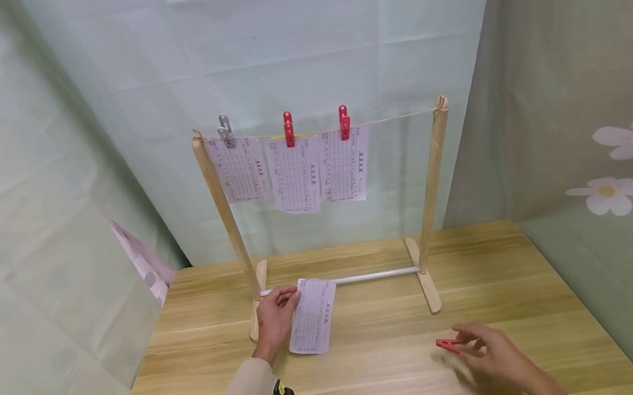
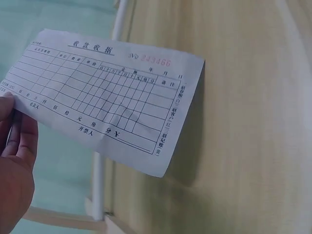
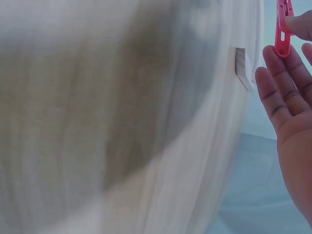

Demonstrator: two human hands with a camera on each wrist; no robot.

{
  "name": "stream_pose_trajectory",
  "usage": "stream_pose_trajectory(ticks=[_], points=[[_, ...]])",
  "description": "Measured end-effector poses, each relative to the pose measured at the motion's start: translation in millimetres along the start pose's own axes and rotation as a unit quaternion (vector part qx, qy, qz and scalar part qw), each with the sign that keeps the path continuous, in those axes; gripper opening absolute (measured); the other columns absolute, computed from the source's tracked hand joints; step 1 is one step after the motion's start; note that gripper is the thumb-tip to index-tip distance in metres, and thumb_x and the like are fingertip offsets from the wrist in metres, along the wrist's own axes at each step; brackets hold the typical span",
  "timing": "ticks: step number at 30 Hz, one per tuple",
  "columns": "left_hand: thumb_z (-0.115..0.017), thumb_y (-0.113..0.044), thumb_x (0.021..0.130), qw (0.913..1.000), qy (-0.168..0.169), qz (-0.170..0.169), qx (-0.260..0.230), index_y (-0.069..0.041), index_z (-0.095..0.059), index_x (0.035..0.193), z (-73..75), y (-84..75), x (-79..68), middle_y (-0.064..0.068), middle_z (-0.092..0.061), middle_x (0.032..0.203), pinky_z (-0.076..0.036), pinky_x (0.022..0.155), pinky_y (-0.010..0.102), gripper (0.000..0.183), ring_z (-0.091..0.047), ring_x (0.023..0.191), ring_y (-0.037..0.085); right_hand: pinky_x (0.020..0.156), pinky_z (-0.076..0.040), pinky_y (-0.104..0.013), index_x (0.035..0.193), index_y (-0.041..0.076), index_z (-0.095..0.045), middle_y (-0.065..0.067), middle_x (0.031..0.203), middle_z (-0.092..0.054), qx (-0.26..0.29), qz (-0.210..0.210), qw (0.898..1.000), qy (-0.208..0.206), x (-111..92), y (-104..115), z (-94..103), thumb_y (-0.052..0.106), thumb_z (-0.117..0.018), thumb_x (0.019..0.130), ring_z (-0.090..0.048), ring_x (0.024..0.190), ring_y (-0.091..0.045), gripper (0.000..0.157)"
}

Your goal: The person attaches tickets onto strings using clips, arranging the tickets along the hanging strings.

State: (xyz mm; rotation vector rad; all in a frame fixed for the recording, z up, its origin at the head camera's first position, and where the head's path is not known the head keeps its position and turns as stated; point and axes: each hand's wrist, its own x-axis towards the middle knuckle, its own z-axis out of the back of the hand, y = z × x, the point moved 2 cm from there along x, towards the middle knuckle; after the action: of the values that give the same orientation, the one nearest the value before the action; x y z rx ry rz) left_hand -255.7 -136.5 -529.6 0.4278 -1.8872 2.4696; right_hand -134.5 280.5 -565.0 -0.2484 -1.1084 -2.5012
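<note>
My left hand (image 1: 275, 316) pinches a printed receipt slip (image 1: 313, 316) by its upper left edge, in front of the wooden stand. In the left wrist view the slip (image 2: 105, 100) shows a ruled grid and a red number, and the left hand (image 2: 17, 161) holds one end. To the right, above the table, my right hand (image 1: 493, 354) holds a red clothespin (image 1: 448, 344) between thumb and fingers. The right wrist view has this clothespin (image 3: 282, 34) at the upper right, with the thumb against it and the other fingers of the right hand (image 3: 297, 112) extended.
A string (image 1: 396, 118) runs between the wooden stand's posts (image 1: 435, 185). Three slips (image 1: 294, 177) hang from it, one by a grey clothespin (image 1: 226, 132) and two by red clothespins (image 1: 345, 123). A white rod (image 1: 375, 276) joins the stand's feet on the wooden table (image 1: 376, 376).
</note>
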Motion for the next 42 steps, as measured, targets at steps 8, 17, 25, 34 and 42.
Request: stream_pose_trajectory(ticks=[8, 17, 25, 34, 42], points=[[-0.072, 0.001, 0.09, 0.9996, 0.016, -0.024, 0.003, 0.006, -0.072, 0.099, -4.1, -21.0, 10.5, 0.018, -0.073, 0.096, -0.052, 0.068, 0.016, 0.01, -0.067, 0.083, 0.015, 0.065, -0.056, -0.027, 0.116, -0.008, -0.065, -0.004, 0.092, -0.07, -0.01, 0.031, 0.999, -0.032, 10.0, 2.1, 9.0, -0.007, -0.08, 0.075, -0.064, 0.083, -0.011, 0.043], [-0.072, -0.001, 0.09, 0.999, 0.017, -0.042, 0.005, 0.003, -0.073, 0.1, -8.5, -42.5, 19.6, 0.017, -0.073, 0.097, -0.052, 0.068, 0.017, 0.011, -0.069, 0.088, 0.023, 0.069, -0.055, -0.029, 0.119, -0.003, -0.065, -0.001, 0.097, -0.07, -0.024, 0.0, 0.999, -0.039, 24.1, 7.4, 26.6, -0.007, -0.078, 0.078, -0.063, 0.086, -0.01, 0.044], [-0.072, -0.001, 0.09, 0.9983, 0.01, -0.057, -0.001, 0.003, -0.073, 0.1, -10.0, -55.4, 21.9, 0.017, -0.074, 0.096, -0.052, 0.067, 0.015, 0.011, -0.07, 0.087, 0.024, 0.069, -0.057, -0.03, 0.12, -0.006, -0.064, -0.006, 0.097, -0.07, -0.018, 0.044, 0.998, -0.044, 43.3, 17.0, 47.4, -0.013, -0.076, 0.077, -0.065, 0.087, -0.012, 0.045], [-0.073, -0.002, 0.09, 0.9967, 0.012, -0.079, -0.019, 0.004, -0.073, 0.101, -4.7, -79.1, 30.7, 0.019, -0.074, 0.097, -0.051, 0.07, 0.014, 0.013, -0.07, 0.088, 0.027, 0.069, -0.057, -0.03, 0.12, -0.006, -0.064, -0.01, 0.099, -0.07, -0.052, 0.101, 0.992, -0.058, 73.7, 32.8, 82.3, -0.014, -0.077, 0.075, -0.065, 0.085, -0.018, 0.048], [-0.074, -0.005, 0.091, 0.9967, 0.013, -0.077, -0.023, 0.002, -0.073, 0.102, -2.7, -98.9, 37.3, 0.016, -0.074, 0.097, -0.053, 0.068, 0.017, 0.013, -0.07, 0.085, 0.021, 0.068, -0.058, -0.029, 0.119, -0.005, -0.065, -0.012, 0.099, -0.071, -0.086, 0.12, 0.987, -0.067, 98.4, 44.5, 106.6, -0.017, -0.078, 0.072, -0.065, 0.081, -0.011, 0.05]])
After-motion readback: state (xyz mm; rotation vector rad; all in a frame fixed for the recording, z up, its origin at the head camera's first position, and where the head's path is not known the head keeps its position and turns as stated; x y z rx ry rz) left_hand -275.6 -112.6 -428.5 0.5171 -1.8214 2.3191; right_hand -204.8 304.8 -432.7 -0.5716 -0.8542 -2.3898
